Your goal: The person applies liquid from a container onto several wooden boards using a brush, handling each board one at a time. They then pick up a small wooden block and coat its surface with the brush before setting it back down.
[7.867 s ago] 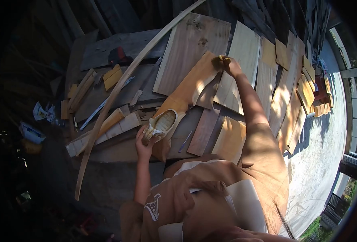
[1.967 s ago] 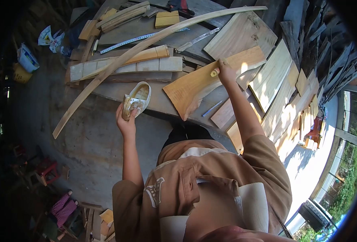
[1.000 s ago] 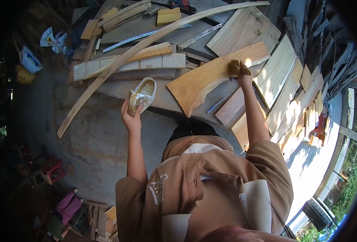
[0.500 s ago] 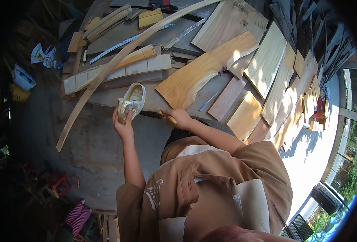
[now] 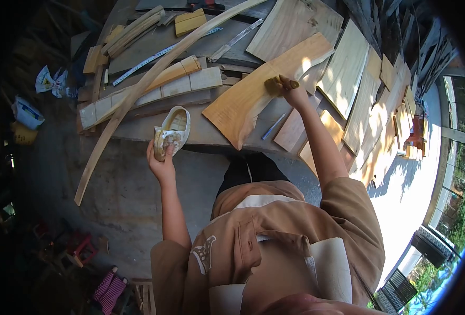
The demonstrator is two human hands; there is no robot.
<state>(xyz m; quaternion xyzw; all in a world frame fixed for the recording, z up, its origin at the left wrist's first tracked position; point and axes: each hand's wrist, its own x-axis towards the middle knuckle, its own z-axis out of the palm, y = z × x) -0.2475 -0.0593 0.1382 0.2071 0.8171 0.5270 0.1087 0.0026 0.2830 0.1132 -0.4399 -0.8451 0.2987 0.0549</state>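
Note:
A white shoe-shaped container (image 5: 176, 127), stained yellow-brown, is held by my left hand (image 5: 161, 164) just off the table's front edge. My right hand (image 5: 294, 94) is closed around the handle of a brush (image 5: 274, 87). The brush's dark bristles are at the lower, curved edge of a large orange-brown board (image 5: 243, 108). Whether the bristles press on the wood is hard to tell. A blue pen-like stick (image 5: 273, 126) lies on the table to the right of the board's lower end.
A long thin curved strip (image 5: 118, 108) crosses the table's left side and overhangs its front edge. Behind it are stacked wood pieces (image 5: 203, 79) and a measuring tape (image 5: 148, 61). Pale boards (image 5: 344, 79) cover the right side. A red stool (image 5: 84, 249) stands on the floor.
My right hand has moved up and right from the table's front edge to the large board, and the brush now shows in it. My left hand still holds the container in nearly the same place.

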